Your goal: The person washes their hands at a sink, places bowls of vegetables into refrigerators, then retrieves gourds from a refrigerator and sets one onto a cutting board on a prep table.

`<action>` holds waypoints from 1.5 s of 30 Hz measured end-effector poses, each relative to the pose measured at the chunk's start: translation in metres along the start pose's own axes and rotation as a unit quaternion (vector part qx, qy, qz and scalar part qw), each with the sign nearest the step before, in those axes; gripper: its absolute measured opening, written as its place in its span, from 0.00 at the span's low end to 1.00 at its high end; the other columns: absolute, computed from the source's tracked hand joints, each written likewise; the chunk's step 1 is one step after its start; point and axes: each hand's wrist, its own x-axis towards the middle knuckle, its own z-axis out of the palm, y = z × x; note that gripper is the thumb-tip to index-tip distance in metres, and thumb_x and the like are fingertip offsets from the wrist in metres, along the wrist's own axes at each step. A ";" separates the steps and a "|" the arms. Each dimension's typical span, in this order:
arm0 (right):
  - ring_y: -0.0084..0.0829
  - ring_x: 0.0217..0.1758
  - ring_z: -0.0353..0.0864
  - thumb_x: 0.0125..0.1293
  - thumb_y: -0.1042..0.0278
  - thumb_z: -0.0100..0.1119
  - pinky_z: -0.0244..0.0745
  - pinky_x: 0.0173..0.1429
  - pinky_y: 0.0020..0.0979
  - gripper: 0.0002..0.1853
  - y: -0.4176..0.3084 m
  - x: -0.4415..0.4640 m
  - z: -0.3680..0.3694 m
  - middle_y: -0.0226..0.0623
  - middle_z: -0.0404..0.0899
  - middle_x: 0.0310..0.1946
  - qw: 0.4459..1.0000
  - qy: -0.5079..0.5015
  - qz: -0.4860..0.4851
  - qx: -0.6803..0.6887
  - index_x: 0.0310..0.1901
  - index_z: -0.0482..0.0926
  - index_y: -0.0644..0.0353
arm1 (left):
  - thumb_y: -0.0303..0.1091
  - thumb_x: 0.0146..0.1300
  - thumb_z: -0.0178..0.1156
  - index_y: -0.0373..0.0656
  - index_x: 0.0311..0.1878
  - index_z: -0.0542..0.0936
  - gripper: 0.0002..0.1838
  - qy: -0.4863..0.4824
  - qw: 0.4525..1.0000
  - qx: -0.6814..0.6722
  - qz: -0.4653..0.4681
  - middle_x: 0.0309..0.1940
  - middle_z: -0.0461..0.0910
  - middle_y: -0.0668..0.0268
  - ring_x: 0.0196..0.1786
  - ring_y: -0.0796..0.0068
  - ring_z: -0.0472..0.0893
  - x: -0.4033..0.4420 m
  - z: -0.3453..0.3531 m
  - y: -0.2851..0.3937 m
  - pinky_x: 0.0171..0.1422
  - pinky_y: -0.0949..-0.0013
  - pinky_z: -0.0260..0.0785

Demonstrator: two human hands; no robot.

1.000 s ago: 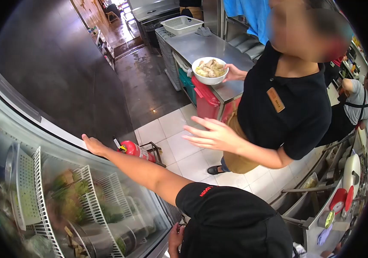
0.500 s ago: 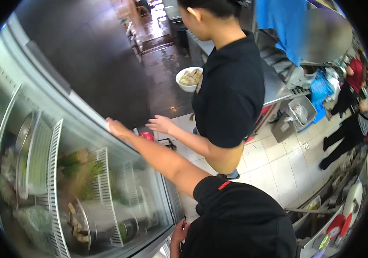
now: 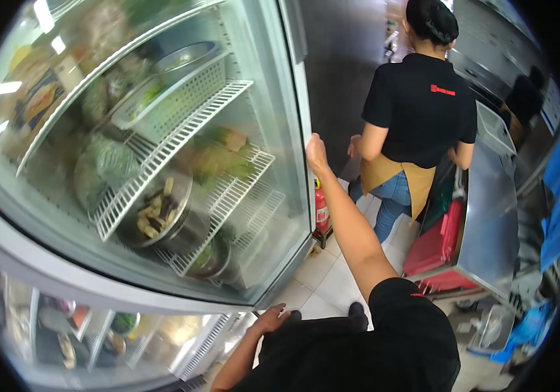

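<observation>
My right hand grips the edge of a glass refrigerator door, fingers wrapped round the frame and arm stretched out. My left hand is low by the door's bottom corner, fingers loosely extended and holding nothing; whether it touches the frame I cannot tell. Behind the glass, white wire shelves carry a pale perforated basket, a metal bowl, bagged greens, leafy vegetables and a metal pot with pale chunky pieces in it.
A co-worker in a black shirt and tan apron stands ahead, back turned. A red fire extinguisher is on the tiled floor beyond the door. Right is a steel table with red trays. More glass-fronted shelves are lower left.
My view has swung left, towards the shelves. My right hand stays on the door's edge. The co-worker, who had a bowl of food in front, has turned and walked further away.
</observation>
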 end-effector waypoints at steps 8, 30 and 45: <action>0.64 0.49 0.73 0.68 0.55 0.29 0.63 0.54 0.50 0.29 -0.011 -0.062 -0.103 0.66 0.77 0.40 0.996 -0.034 -0.077 0.018 0.37 0.77 0.72 | 0.53 0.67 0.50 0.34 0.64 0.67 0.33 0.092 0.993 -0.063 -0.037 0.56 0.75 0.45 0.59 0.50 0.74 0.018 0.110 0.077 0.63 0.59 0.66; 0.37 0.27 0.72 0.60 0.67 0.55 0.68 0.31 0.34 0.10 -0.017 -0.339 -0.369 0.42 0.72 0.25 0.908 -0.262 -0.300 0.129 0.33 0.76 0.67 | 0.46 0.51 0.72 0.34 0.69 0.52 0.51 0.391 0.890 -0.236 -0.009 0.60 0.66 0.45 0.55 0.55 0.76 -0.050 0.259 0.230 0.52 0.59 0.73; 0.43 0.37 0.75 0.69 0.66 0.49 0.70 0.42 0.39 0.11 -0.029 -0.240 -0.109 0.46 0.74 0.31 0.890 -0.298 -0.325 0.117 0.37 0.76 0.66 | 0.60 0.57 0.58 0.38 0.50 0.79 0.32 0.430 0.845 -0.218 -0.232 0.47 0.81 0.56 0.52 0.55 0.77 -0.141 0.352 0.189 0.60 0.60 0.65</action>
